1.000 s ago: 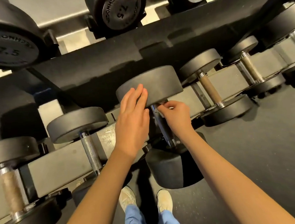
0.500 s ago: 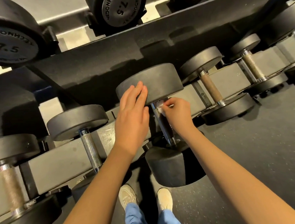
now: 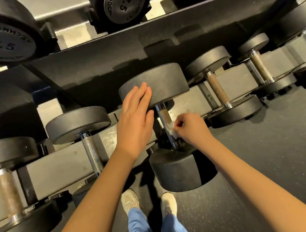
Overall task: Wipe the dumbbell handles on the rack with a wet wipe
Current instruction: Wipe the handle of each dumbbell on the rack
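Observation:
A large black dumbbell (image 3: 165, 83) lies across the rack's lower rail (image 3: 59, 163) in the middle of the view. My left hand (image 3: 135, 120) rests flat with straight fingers on the left side of its far head. My right hand (image 3: 191, 128) pinches a small white wet wipe (image 3: 171, 130) against the lower part of the metal handle (image 3: 163, 115). The handle's upper, brownish knurled part is bare. The near head (image 3: 177, 171) sits below my right hand.
Smaller dumbbells lie on the same rail: one to the left (image 3: 90, 148), another at far left (image 3: 8, 192), two to the right (image 3: 217, 90) (image 3: 260, 67). The upper shelf holds 7.5 dumbbells (image 3: 7, 39). My feet (image 3: 149, 202) stand on dark rubber floor (image 3: 264, 163).
My right hand has slid with the wipe down the handle from the far head toward the near head, baring the upper handle. My left hand stays on the far head.

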The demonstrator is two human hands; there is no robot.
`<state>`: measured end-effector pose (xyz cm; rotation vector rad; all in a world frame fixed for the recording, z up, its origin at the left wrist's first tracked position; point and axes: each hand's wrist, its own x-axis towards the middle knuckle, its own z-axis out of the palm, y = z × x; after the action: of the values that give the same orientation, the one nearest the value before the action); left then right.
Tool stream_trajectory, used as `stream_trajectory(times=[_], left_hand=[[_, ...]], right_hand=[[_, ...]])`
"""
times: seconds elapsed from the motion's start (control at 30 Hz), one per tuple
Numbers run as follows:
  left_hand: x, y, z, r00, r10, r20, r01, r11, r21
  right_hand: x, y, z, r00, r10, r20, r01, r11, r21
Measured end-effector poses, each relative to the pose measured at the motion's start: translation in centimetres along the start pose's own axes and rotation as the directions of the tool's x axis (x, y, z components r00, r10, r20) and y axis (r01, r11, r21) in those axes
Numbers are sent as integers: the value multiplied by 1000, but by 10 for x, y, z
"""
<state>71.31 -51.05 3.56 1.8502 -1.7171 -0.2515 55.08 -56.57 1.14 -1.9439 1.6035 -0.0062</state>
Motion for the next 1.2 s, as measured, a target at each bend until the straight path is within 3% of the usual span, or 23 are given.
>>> stream_trajectory(times=[0.07,0.1,0.2,0.27,0.37,0.43,0.57,0.6,0.73,0.83,0.9,1.0,1.07,1.13,1.2], left_hand=[[0,0,1,1000,-3,-6,3,1000,-17],[0,0,2,1000,-7,-12,7,1000,-23],[-1,1,4,1000,-13,-23,12,999,-34],[-1,0,4,1000,-8,-19,7,999,-32],[-1,-2,4,1000,7,-18,-8,1000,-22],[-1,-1,5,1000,8,-23,-9,999,-32],[-2,1,7,999,5,-47,-7,999,-41],[-1,1,7,999,5,-51,-6,999,-37],[-2,1,4,999,10,-41,-11,999,-32],[-2,2,4,999,14,-42,-15,999,-31],[-2,3,5,999,10,-51,-11,999,-35],[-3,5,5,998,10,-69,-13,999,-42],[-3,6,5,997,13,-80,-17,999,-40],[-3,6,4,997,14,-80,-17,999,-40],[-3,4,4,997,23,-70,-26,999,-33]], right_hand=[[-11,8,-5,985,2,171,14,996,-92],[-13,9,-6,983,3,185,12,997,-83],[2,-6,-6,997,-3,-74,14,990,137],[20,-24,-3,964,69,-258,15,951,309],[28,-33,8,931,153,-333,-11,920,392],[16,-25,10,953,121,-279,-19,939,343],[-6,3,3,997,67,32,-67,997,23],[-5,5,1,997,68,47,-68,998,-6],[12,-12,1,977,49,-210,13,959,283],[16,-21,9,963,64,-263,41,926,377],[5,-12,9,979,62,-196,2,950,313],[-12,5,3,998,15,57,-13,999,-30],[-14,5,-1,992,-1,125,18,990,-142],[-6,-4,-3,1000,-18,19,18,1000,0],[10,-16,-2,981,22,-192,26,970,243]])
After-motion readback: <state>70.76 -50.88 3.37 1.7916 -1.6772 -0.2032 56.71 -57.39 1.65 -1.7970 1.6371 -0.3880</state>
